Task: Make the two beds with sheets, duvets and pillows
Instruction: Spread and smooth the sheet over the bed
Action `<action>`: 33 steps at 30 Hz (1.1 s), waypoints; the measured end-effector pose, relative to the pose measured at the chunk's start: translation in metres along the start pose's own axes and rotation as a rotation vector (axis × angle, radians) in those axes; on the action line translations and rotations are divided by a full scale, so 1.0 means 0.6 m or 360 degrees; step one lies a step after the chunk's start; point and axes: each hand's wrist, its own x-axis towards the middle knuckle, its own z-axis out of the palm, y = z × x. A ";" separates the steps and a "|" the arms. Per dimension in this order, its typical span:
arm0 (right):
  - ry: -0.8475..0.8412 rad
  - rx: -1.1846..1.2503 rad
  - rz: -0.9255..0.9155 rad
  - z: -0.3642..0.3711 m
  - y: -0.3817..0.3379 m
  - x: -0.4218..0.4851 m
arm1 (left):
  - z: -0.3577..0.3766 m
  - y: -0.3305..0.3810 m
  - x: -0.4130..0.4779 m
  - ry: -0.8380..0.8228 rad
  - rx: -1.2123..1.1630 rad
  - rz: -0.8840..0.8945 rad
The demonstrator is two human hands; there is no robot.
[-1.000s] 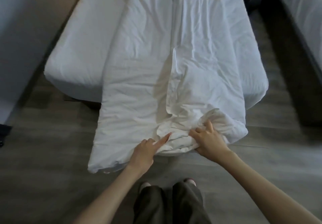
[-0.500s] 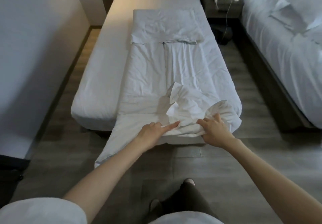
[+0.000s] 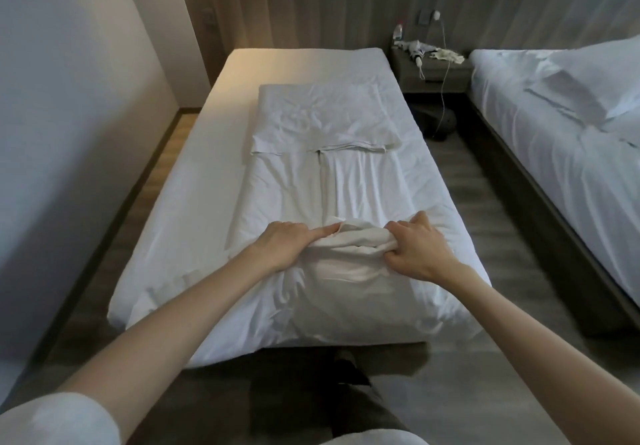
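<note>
A white duvet (image 3: 349,181) lies folded in a long strip down the middle of the left bed (image 3: 194,202), its far end doubled back. The near end is bunched up over the bed's foot. My left hand (image 3: 287,240) presses on that bunch, forefinger stretched toward the fold. My right hand (image 3: 415,247) grips the bunched duvet edge, fingers curled around the cloth. The second bed (image 3: 561,154) stands on the right with a white pillow (image 3: 595,77) on it.
A nightstand (image 3: 433,70) between the beds holds small items and a dangling white cable. A dark bag (image 3: 440,122) sits on the floor below it. A wall runs close along the left bed's left side. Wood floor lies between the beds.
The near end of the duvet, which hung over the foot of the bed toward the floor, has been lifted onto the mattress. Both hands moved up and forward with it.
</note>
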 end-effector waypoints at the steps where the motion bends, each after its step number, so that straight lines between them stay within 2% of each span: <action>1: 0.0028 -0.0094 -0.0063 -0.005 0.008 0.028 | 0.000 -0.017 0.020 -0.0005 -0.0008 -0.0003; 4: -0.0032 -0.0163 -0.0194 -0.011 0.026 0.109 | 0.003 -0.049 0.076 -0.0001 0.0056 -0.0052; 7: -0.0136 -0.0049 -0.0136 -0.019 0.033 0.169 | 0.002 -0.067 0.133 -0.0098 -0.0027 -0.0177; 11: -0.0081 0.0020 -0.0161 -0.006 0.046 0.202 | 0.017 -0.081 0.162 -0.0165 -0.0180 -0.0312; 13: -0.0032 0.0035 -0.0201 0.010 0.047 0.204 | 0.033 -0.081 0.160 -0.0212 -0.0269 -0.0258; 17: 0.0156 0.0145 -0.0275 0.033 0.048 0.188 | 0.049 -0.055 0.163 -0.0333 -0.0746 -0.0111; 19: 0.0138 0.0181 -0.0269 0.034 0.047 0.162 | 0.060 -0.031 0.161 -0.0315 -0.0742 -0.0004; 24: -0.0265 0.0233 -0.0125 0.036 0.042 0.073 | 0.096 0.035 0.102 -0.0098 -0.0727 0.0021; 28: -0.1009 0.0370 0.0100 0.051 0.031 0.010 | 0.142 0.093 0.020 -0.0053 -0.0693 0.0103; 30: -0.1329 0.0790 0.0317 0.052 0.028 -0.005 | 0.167 0.113 -0.018 -0.0082 -0.0726 0.0145; 31: -0.1306 0.1064 0.0423 0.057 0.028 -0.008 | 0.181 0.121 -0.035 -0.0112 -0.0754 0.0159; 32: -0.1141 0.1233 0.0513 0.071 0.029 -0.003 | 0.193 0.128 -0.051 -0.0124 -0.0760 0.0182; 33: -0.0893 0.1212 0.0582 0.096 0.035 0.007 | 0.203 0.135 -0.066 -0.0109 -0.0734 0.0222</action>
